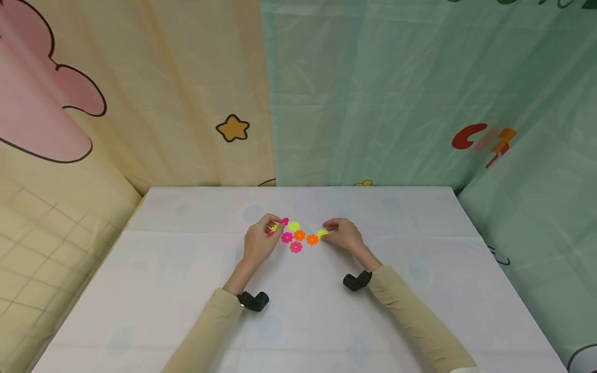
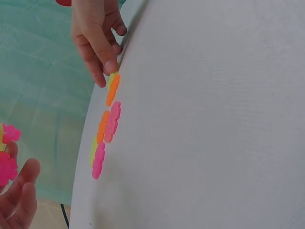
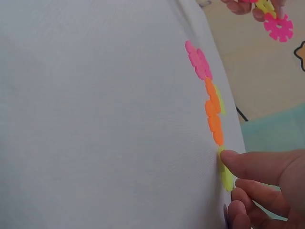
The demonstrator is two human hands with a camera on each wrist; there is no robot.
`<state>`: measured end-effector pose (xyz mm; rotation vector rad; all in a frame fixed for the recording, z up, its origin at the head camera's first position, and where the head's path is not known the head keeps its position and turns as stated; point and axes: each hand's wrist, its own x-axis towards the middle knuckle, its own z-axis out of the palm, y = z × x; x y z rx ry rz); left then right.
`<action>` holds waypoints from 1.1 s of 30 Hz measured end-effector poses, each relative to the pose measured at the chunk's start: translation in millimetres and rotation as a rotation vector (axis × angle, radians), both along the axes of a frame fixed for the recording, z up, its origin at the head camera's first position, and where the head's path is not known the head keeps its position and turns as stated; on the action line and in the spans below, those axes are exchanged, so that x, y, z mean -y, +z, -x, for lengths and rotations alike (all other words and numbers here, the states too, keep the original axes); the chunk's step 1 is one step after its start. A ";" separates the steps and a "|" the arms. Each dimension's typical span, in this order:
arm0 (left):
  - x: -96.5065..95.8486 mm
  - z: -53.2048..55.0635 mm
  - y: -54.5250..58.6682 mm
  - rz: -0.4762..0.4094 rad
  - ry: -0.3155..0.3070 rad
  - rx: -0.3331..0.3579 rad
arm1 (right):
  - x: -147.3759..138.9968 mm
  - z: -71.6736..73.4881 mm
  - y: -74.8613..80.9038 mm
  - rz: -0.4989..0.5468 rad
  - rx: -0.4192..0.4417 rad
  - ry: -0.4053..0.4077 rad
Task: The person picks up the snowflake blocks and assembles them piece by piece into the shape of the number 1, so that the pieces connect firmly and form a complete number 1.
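Observation:
My left hand (image 1: 258, 242) is raised at the left of the group and holds a small cluster of snowflake discs: a yellow disc (image 1: 274, 227) joined with pink discs (image 3: 278, 27). At the right end of the group, my right hand (image 1: 346, 236) pinches a yellow-green snowflake disc (image 3: 226, 172), its thumb lying along the disc's edge. Loose discs lie flat between the hands: two orange ones (image 1: 312, 239), two pink ones (image 1: 296, 247) and another yellow-green one (image 1: 293, 226). All are notched round the rim.
A white cloth covers the table (image 1: 303, 321). Behind it hang a beige curtain (image 1: 196, 77) and a green curtain (image 1: 373, 93). Black wrist cameras (image 1: 253, 301) sit on both wrists beside beige sleeves (image 1: 410, 316).

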<state>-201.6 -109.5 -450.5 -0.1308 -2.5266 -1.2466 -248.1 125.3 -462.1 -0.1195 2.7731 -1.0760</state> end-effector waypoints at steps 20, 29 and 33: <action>-6.5 -0.1 2.1 -0.044 -0.018 0.020 | 2.7 -1.2 2.1 -0.024 0.015 -0.003; -8.8 -0.7 3.1 -0.071 -0.048 0.016 | 0.8 -4.5 6.9 0.007 -0.032 0.013; -9.9 -1.3 3.3 -0.082 -0.065 0.025 | 1.4 -5.4 11.1 0.060 -0.033 -0.004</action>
